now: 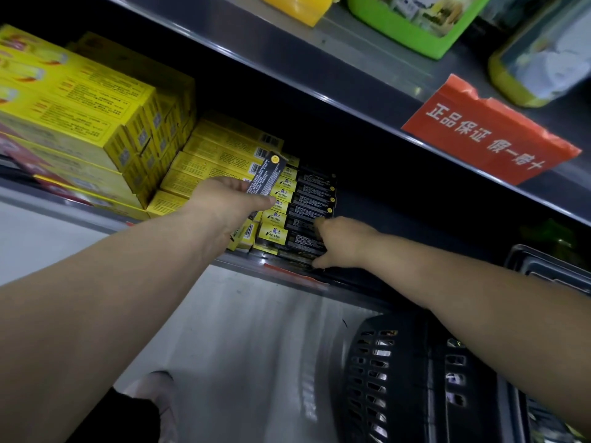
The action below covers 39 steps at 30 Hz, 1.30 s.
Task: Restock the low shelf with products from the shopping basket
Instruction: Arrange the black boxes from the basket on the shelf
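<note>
Nearest the camera, at the bottom edge, a dark trouser leg and a pale shoe (pixel 163 398) stand on the grey floor (pixel 249 340), and a black slotted basket (pixel 377 378) sits at the lower right, partly hidden by the right forearm; what lies inside it cannot be made out. Both bare arms reach up and forward to the low shelf (pixel 287 276), whose metal front edge carries a red strip. The right hand (pixel 342 243) rests against the right end of a stack of black-and-yellow boxes (pixel 300 212), thumb down at the shelf lip and fingers curled onto the end of the pile; whether it grips any one box cannot be told. The left hand (pixel 224 203) is closed around a single black box (pixel 267 175) of the same kind, held tilted with its far end raised, just above and to the left of the stack. Behind the left hand, flat yellow boxes (pixel 220 155) lie piled on the same shelf, touching the black stack on its left. Farther left, larger yellow cartons (pixel 80 100) are stacked higher. Above, the upper shelf (pixel 319 68) bears a torn red sign (pixel 486 132) with white characters, and on it stand a green tray (pixel 412 24), a yellow pack (pixel 297 4) and a yellow-green container (pixel 540 65) at the far right.
</note>
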Available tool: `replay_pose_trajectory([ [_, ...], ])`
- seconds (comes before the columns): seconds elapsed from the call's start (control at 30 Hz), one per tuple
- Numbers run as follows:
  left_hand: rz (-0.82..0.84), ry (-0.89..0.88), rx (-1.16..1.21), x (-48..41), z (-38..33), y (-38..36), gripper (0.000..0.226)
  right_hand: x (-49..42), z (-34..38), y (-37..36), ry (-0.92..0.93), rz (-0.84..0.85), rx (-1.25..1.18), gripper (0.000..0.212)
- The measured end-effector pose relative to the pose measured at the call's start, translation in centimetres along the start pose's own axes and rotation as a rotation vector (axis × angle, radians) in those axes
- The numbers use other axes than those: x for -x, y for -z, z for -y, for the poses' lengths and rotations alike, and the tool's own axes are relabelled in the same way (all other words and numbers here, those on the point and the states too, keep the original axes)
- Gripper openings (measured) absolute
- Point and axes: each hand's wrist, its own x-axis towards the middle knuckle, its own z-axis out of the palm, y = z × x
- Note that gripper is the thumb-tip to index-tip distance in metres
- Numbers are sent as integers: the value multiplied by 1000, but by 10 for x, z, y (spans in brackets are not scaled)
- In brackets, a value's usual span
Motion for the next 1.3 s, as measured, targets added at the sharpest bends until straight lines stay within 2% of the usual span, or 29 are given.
replay_pose_trajectory([
  [0.07,10,-20,-37,0,1,-1,64,4,2,9,-83,-13,-115,99],
  [0.13,25,-61,-101,-1,2,-1,58,13,6,24,-48,-204,-305,115],
  [0.17,42,-92,-135,-1,2,-1,55,18,7,32,31,-337,-337,113],
  [0.23,85,-162,-195,-2,3,-4,50,26,9,44,224,-558,-249,91],
  [0.3,130,-228,-226,-2,4,-7,50,27,10,48,329,-612,-164,59],
  [0.37,117,-304,-284,-2,4,-8,57,24,7,47,299,-537,-182,42],
  [0.43,34,-359,-373,-5,5,-6,69,19,-4,42,180,-448,-251,41],
  [0.5,8,-325,-372,-7,7,-3,74,14,-19,37,60,-366,-306,42],
  [0.57,72,-249,-374,-8,10,-3,71,8,-29,28,-18,-257,-304,39],
  [0.67,192,-145,-509,-5,15,-5,66,-3,-26,14,-38,-78,-270,40],
  [0.77,272,-77,-605,-3,18,-6,73,-9,-20,8,-17,46,-307,57],
  [0.87,294,-65,-641,-3,19,-6,75,-8,-16,8,3,92,-288,86],
  [0.93,302,-69,-652,-3,18,-5,75,-7,-15,6,20,112,-201,97],
  [1.07,298,-82,-662,1,15,-6,71,-9,-12,6,30,114,-118,98],
  [1.3,285,-175,-575,13,10,-7,49,-6,-11,6,36,94,-82,97],
])
